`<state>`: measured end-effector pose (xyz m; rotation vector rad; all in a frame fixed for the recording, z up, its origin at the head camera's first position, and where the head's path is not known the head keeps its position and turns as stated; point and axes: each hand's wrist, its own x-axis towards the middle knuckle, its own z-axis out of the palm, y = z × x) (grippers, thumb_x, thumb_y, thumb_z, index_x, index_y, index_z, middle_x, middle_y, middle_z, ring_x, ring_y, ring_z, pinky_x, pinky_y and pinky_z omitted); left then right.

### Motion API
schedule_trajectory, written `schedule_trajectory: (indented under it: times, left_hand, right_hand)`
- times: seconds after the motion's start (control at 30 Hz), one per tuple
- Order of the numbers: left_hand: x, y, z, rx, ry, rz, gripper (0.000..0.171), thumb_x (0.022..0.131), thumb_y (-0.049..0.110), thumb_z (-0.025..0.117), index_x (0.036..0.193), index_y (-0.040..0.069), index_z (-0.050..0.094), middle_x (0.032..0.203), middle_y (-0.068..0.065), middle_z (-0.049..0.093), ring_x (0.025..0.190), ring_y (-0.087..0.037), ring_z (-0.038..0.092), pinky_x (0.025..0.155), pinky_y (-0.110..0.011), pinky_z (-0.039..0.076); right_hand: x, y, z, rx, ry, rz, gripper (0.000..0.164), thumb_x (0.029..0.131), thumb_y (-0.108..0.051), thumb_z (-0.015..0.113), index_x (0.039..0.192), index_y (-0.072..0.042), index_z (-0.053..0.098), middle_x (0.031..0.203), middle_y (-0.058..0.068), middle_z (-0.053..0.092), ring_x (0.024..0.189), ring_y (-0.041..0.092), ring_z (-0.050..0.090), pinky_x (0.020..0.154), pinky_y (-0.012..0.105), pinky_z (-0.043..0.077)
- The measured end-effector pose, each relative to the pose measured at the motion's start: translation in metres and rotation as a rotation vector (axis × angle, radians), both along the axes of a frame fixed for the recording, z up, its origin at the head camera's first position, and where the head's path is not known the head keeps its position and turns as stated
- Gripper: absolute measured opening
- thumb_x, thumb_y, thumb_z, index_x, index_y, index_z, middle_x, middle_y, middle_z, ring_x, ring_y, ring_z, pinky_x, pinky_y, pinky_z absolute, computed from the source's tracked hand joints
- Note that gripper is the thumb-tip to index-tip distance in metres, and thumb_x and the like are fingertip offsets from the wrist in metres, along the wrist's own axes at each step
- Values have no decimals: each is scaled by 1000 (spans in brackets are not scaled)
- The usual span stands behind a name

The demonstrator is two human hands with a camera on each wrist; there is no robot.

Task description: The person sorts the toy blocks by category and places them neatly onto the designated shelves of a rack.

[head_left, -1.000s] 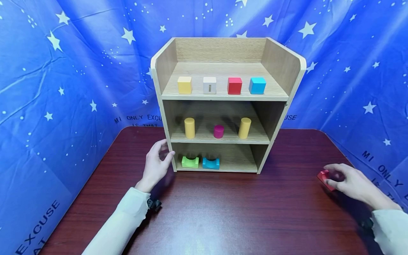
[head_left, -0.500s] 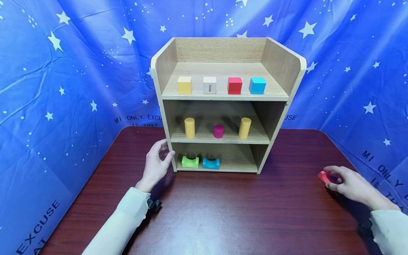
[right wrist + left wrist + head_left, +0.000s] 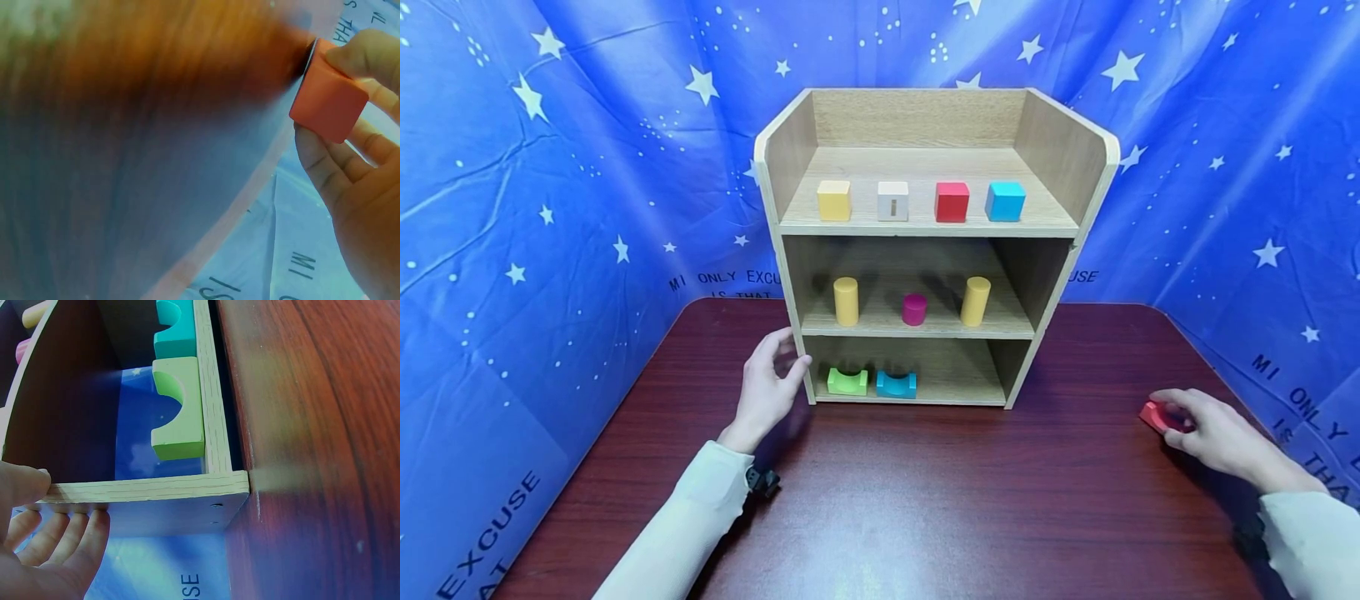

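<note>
My left hand [image 3: 765,392] holds the left side panel of a wooden three-level shelf [image 3: 925,232]. In the left wrist view the thumb lies along the panel's front edge and the fingers [image 3: 81,544] are against its outer face. At the far right, my right hand [image 3: 1228,440] pinches a red arch block [image 3: 1152,417] between thumb and fingers. The right wrist view shows one end of that red block [image 3: 331,100], tilted. On the bottom level sit a green arch block [image 3: 847,383] and a blue arch block [image 3: 897,386], side by side, notches up.
A yellow cube [image 3: 835,201], white cube [image 3: 892,202], red cube [image 3: 952,202] and blue cube [image 3: 1005,202] line the top level. Two yellow cylinders [image 3: 846,302] flank a short magenta cylinder [image 3: 914,310] midway. Blue star-printed cloth [image 3: 587,208] surrounds the dark wooden table [image 3: 985,500].
The right hand has shifted slightly left with the red arch block, whose angle has turned a little. The left hand stays at the shelf's side panel.
</note>
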<state>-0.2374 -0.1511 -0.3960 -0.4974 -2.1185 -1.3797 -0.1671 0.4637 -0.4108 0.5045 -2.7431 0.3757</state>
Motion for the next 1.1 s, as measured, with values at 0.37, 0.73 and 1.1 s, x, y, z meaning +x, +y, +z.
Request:
schedule_trajectory:
  times: [0.37, 0.73, 1.1]
  left_hand:
    - [-1, 0, 0, 7, 28, -4, 41, 82, -3, 71, 121, 0, 58, 102, -16, 65, 91, -28, 66, 74, -39, 60]
    - [-1, 1, 0, -10, 31, 5, 41, 81, -5, 71, 120, -1, 58, 102, -15, 65, 91, -27, 65, 74, -32, 60]
    - [-2, 0, 0, -9, 27, -1, 41, 82, -5, 70, 120, 0, 58, 102, -14, 64, 92, -24, 65, 75, -31, 59]
  right_hand:
    - [0, -7, 2, 58, -105, -63, 57, 63, -9, 84, 115, -7, 61, 97, 12, 64, 79, 20, 55, 61, 27, 44]
    - [-2, -8, 3, 53, -180, -82, 57, 65, -13, 83, 116, -5, 59, 95, 12, 63, 77, 19, 53, 59, 27, 43]
    - [-5, -10, 2, 73, -112, -55, 53, 62, -8, 82, 110, -6, 59, 91, 9, 63, 77, 20, 55, 59, 31, 46]
